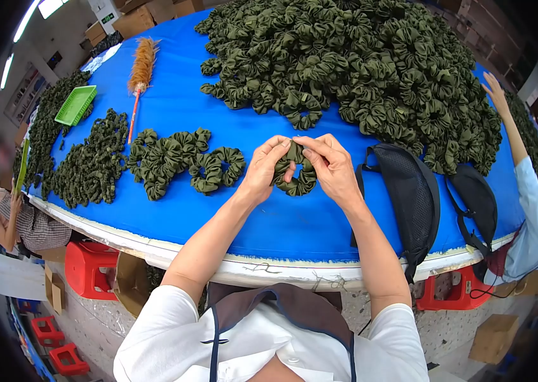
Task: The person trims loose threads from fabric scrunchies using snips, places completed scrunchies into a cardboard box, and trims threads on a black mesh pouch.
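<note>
Between my two hands is a dark green scrunchie (299,185), held upright just above the blue table cover (243,235). My left hand (265,167) pinches its upper left edge, and a fingertip shows through the ring's opening. With thumb and forefinger, my right hand (332,167) grips the top right of the same scrunchie. Left of my hands lie a few loose scrunchies (225,167) and a small heap of scrunchies (160,159). A large pile of scrunchies (358,63) rises beyond my hands.
Black mesh bags (407,197) lie to the right. A feather duster (143,67), smaller dark green bunches (94,165) and a green basket (76,105) are on the left. One person's arm (507,114) reaches toward the pile at right; another person (11,216) sits at left. Red stools (90,268) stand below.
</note>
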The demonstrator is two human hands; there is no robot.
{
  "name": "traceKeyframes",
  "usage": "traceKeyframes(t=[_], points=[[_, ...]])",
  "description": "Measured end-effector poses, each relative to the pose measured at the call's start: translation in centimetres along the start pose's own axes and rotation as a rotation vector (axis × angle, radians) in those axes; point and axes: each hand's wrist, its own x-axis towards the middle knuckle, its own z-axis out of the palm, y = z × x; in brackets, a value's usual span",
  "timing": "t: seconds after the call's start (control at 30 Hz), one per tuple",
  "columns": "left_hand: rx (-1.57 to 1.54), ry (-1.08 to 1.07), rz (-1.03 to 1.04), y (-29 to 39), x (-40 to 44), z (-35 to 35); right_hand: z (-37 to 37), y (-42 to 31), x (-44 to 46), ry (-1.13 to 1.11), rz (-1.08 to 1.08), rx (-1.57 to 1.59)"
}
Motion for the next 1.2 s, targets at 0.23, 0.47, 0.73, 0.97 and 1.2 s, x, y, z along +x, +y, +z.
traceKeyframes(t=[0.23, 0.47, 0.73, 0.97, 1.2], points=[[-0.027, -0.047, -0.04, 0.0, 0.0, -0.6, -1.7, -1.4, 0.9, 0.129, 0.436, 0.611], [0.007, 0.002, -0.027, -0.1, -0.1, 0.0, -0.6, -1.3, 0.3, -0.024, 0.077, 0.084], [0.035, 0.0, -0.03, -0.9, 0.3, -0.7, -0.7, -0.3, 0.1, 0.021, 0.003, -0.056], [0.769, 0.201, -0.129, 2.7, -1.1, -3.2, -0.7, 3.0, 2.6, 0.224, 0.44, 0.16], [1.606, 0.259, 0.104, 0.6, -1.0, -8.7, 2.9, 9.2, 7.7, 0.218, 0.589, 0.019]])
